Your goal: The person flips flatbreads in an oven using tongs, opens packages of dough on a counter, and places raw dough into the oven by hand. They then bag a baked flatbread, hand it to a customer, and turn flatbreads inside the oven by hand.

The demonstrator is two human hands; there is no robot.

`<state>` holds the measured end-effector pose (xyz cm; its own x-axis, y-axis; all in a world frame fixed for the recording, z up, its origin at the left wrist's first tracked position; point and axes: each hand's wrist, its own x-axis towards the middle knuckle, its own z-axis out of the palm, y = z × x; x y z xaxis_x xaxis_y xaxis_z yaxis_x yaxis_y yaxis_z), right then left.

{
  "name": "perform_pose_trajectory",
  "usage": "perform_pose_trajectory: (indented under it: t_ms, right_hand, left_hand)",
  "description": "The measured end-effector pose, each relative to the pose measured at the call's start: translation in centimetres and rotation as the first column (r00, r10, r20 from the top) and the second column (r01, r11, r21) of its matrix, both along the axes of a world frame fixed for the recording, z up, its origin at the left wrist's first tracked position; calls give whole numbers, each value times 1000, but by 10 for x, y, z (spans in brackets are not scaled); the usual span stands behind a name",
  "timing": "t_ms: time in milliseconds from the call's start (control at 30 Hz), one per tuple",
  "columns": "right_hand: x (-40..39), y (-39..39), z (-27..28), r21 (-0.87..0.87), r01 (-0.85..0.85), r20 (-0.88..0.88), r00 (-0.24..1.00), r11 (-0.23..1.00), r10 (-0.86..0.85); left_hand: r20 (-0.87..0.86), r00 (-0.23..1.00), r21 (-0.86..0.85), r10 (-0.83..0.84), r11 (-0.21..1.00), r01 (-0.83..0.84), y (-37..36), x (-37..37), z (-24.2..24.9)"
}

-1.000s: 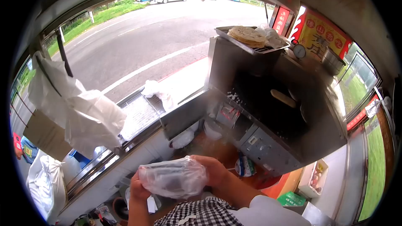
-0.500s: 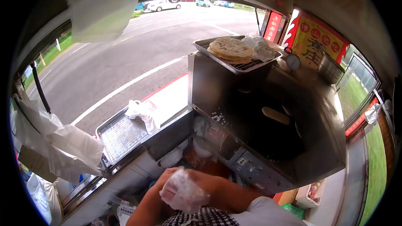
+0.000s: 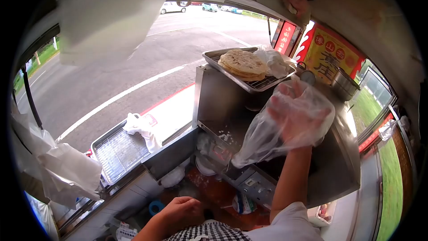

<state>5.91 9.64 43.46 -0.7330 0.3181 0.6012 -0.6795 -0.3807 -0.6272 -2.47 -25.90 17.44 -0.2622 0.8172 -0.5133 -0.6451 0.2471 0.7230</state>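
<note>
Just beyond my apron [image 3: 209, 232]: my left hand [image 3: 180, 210], fingers curled; how tightly, or on what, I cannot tell.
Bag [image 3: 258, 145]: clear plastic around my right hand [image 3: 298, 112], fingers spread inside it, likely worn glove-like to keep skin off food.
Cooker [image 3: 216, 93]: steel, dark-welled beneath the bag, with white crumbs [image 3: 225, 135].
Flatbreads [image 3: 243, 64]: stacked on a racked tray [image 3: 254, 88], probably for air underneath.
Stall: open towards the road [image 3: 104, 85].

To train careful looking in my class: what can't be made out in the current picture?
All in the head view:
Right hand: exact finger placement, blurred by the clear plastic bag.
Left hand: its palm, turned away, so any grip is hidden.
Metal stove: part of its top, behind the bag.
Gauge: reading, too small.
</note>
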Motion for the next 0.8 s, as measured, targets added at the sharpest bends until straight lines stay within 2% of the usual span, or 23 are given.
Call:
perform_pose_trajectory:
  t_ms: [33, 67, 100, 167, 200, 233, 267, 300, 333, 367, 433, 500, 567, 633, 700, 767, 800]
  right_hand:
    - [-7, 33, 2, -3, 38, 53, 998, 999, -38]
    - [-19, 58, 14, 43, 235, 175, 955, 971, -239]
    - [-33, 78, 26, 111, 415, 291, 855, 903, -429]
    - [-68, 104, 42, 407, 479, 247, 762, 778, -599]
    - [-83, 132, 45, 432, 375, 330, 781, 820, -530]
    - [-100, 175, 35, 598, 326, 333, 729, 732, -598]
    - [-113, 171, 43, 643, 354, 448, 546, 680, -708]
    - [-131, 198, 40, 803, 212, 426, 450, 557, -785]
    - [-152, 228, 34, 987, -38, 157, 397, 155, -904]
    - [-172, 258, 29, 924, -230, -189, 420, -305, -888]
    - [-188, 235, 49, 626, -546, -295, 496, -557, -817]
    - [-222, 308, 17, 779, -387, -310, 447, -493, -839]
    - [-229, 319, 14, 517, -420, -505, 554, -746, -662]
    - [-238, 319, 13, 834, -320, -340, 344, -449, -875]
    - [-243, 316, 11, 990, -115, -67, 162, -86, -985]
    - [-214, 285, 33, 904, -304, -201, 318, -301, -927]
    - [-208, 283, 35, 876, -304, -253, 372, -374, -893]
  left_hand:
    - [-3, 998, -40, 68, 997, -68, -3, -7, -10]
    - [-11, 991, -78, 136, 988, -136, -13, -12, -34]
    - [-12, 979, -120, 203, 972, -203, -22, -13, -58]
    - [-5, 915, -172, 402, 902, -397, -36, -18, -100]
    - [0, 867, -203, 498, 849, -488, -43, -15, -119]
    - [-36, 846, -254, 532, 814, -522, -48, -11, -133]
    - [-75, 822, -299, 564, 774, -558, -52, -10, -146]
    - [-114, 796, -341, 594, 729, -593, -53, -9, -156]
    - [-107, 780, -335, 617, 716, -613, -53, -6, -164]
    - [-97, 765, -338, 637, 702, -627, -50, -3, -166]
    - [-80, 737, -347, 671, 674, -651, -43, 3, -162]
    - [-112, 706, -348, 699, 638, -687, -32, 8, -152]
    - [-148, 704, -343, 694, 632, -695, -26, 10, -147]
    - [-190, 722, -323, 665, 652, -686, -22, 6, -149]
    - [-229, 730, -310, 644, 662, -682, -17, 3, -148]
    - [-253, 744, -269, 619, 693, -669, -14, -2, -148]
    - [-287, 747, -251, 600, 705, -663, -12, -5, -147]
